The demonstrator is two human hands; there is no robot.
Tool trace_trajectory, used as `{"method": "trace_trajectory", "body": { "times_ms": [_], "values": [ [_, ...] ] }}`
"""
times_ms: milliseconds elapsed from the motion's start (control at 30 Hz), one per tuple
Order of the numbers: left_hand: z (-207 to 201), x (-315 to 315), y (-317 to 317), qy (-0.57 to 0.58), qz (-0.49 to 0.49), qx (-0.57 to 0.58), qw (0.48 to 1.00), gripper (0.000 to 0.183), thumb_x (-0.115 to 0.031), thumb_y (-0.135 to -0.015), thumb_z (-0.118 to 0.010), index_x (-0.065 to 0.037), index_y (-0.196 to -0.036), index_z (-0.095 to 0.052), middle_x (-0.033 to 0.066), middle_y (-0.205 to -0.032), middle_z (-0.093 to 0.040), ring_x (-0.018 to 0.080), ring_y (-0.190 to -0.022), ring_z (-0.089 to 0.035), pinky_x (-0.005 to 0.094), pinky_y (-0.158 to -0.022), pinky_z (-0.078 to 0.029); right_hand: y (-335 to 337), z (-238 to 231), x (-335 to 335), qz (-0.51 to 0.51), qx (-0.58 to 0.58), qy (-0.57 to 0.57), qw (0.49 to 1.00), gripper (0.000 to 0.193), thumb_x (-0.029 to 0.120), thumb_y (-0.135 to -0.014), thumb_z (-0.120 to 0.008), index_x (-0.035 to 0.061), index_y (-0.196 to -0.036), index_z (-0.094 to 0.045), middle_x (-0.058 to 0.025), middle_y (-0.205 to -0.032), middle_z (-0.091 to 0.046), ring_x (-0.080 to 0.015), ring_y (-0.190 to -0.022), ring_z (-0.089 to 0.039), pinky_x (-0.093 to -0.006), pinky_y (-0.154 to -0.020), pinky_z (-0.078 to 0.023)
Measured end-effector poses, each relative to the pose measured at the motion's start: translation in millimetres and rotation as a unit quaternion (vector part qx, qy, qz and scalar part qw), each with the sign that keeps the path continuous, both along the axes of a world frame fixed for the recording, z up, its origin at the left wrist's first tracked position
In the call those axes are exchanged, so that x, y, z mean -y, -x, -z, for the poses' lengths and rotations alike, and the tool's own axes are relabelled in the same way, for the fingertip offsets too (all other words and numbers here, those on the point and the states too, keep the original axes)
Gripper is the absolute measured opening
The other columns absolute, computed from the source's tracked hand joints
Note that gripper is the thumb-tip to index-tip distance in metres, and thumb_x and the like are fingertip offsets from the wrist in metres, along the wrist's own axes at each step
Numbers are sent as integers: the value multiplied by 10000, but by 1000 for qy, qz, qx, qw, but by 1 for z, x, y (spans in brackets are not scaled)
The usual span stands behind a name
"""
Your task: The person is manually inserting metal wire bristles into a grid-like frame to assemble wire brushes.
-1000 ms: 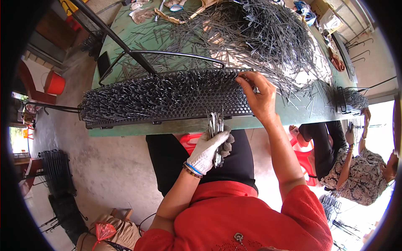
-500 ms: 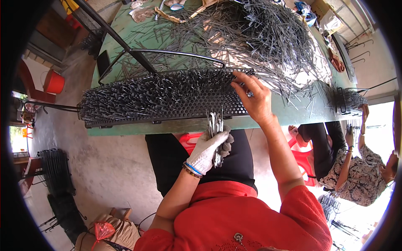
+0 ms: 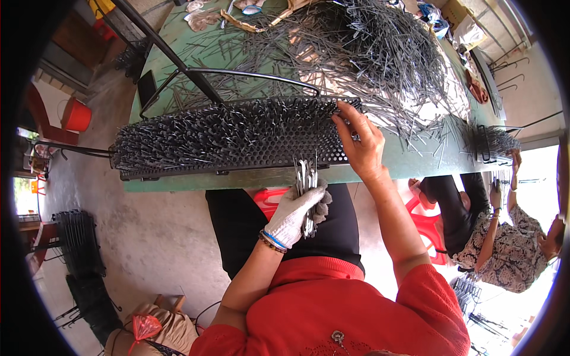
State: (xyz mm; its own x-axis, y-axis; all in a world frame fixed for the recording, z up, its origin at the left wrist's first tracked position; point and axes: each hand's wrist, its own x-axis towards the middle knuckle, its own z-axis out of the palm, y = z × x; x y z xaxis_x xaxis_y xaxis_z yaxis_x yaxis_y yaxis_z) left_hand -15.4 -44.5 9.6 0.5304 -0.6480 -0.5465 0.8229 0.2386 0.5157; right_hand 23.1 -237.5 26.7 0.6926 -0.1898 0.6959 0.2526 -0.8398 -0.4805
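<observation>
My left hand (image 3: 295,212), in a white glove, is shut on a bundle of thin metal pins (image 3: 306,178) held upright just below the table edge. My right hand (image 3: 360,141) is bare and rests on the right end of a black perforated rack (image 3: 237,142), fingertips pinched at the pins standing in its holes. The rack lies along the front of a green table (image 3: 415,163) and is filled with upright grey pins. Whether the right fingers hold a pin I cannot make out.
A large loose heap of metal pins (image 3: 380,53) covers the table behind the rack. A black wire handle frame (image 3: 237,76) rises over the rack. Another person (image 3: 504,237) sits at the right beside a smaller pin rack (image 3: 493,142). A red bucket (image 3: 77,114) stands on the floor at the left.
My right hand has slid a little left along the rack's right end. The gloved left hand with its bundle has stayed in place.
</observation>
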Motion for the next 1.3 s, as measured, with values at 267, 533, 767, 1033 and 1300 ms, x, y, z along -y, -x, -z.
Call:
{"method": "trace_trajectory", "body": {
  "times_ms": [267, 533, 767, 1033, 1300],
  "values": [
    [1, -1, 0, -3, 4, -3, 1000, 163, -137, -916, -599, -55, -1056, -582, 56, -818, -639, 98, -619, -605, 199, -490, -473, 1, -1, -3, -13, 11, 45, 999, 212, 2, -796, -693, 38, -1004, -674, -95, -920, -655, -233, -745, -653, -310, -633, -523],
    [4, -3, 0, -1, 4, -6, 1000, 169, -150, -914, -607, -53, -1050, -586, 57, -814, -641, 101, -619, -608, 203, -492, -477, 2, -25, -3, -31, -58, -24, 998, 195, -12, -791, -681, 30, -982, -680, -108, -980, -614, -260, -817, -637, -322, -702, -519],
    [5, -3, 1, 7, 3, -15, 1000, 180, -143, -912, -609, -47, -1062, -585, 62, -811, -646, 108, -615, -610, 208, -489, -477, -16, -36, 0, -72, -114, 182, 974, 137, 91, -742, -711, 53, -867, -669, -77, -982, -559, -251, -834, -576, -361, -745, -477],
    [4, -5, 0, 4, -2, -7, 1000, 187, -144, -912, -608, -39, -1065, -587, 64, -813, -647, 111, -619, -612, 215, -494, -480, -21, -29, -4, -86, -136, 120, 980, 110, 68, -735, -716, 18, -814, -659, -81, -957, -563, -271, -833, -594, -363, -726, -495],
    [4, -6, -1, 31, -5, -22, 999, 202, -129, -913, -598, -31, -1086, -562, 81, -844, -648, 121, -657, -619, 221, -524, -492, -12, -24, -9, -68, -62, -27, 995, 91, 5, -749, -702, -21, -822, -654, -84, -929, -589, -177, -740, -605, -276, -642, -500]
  ]
}}
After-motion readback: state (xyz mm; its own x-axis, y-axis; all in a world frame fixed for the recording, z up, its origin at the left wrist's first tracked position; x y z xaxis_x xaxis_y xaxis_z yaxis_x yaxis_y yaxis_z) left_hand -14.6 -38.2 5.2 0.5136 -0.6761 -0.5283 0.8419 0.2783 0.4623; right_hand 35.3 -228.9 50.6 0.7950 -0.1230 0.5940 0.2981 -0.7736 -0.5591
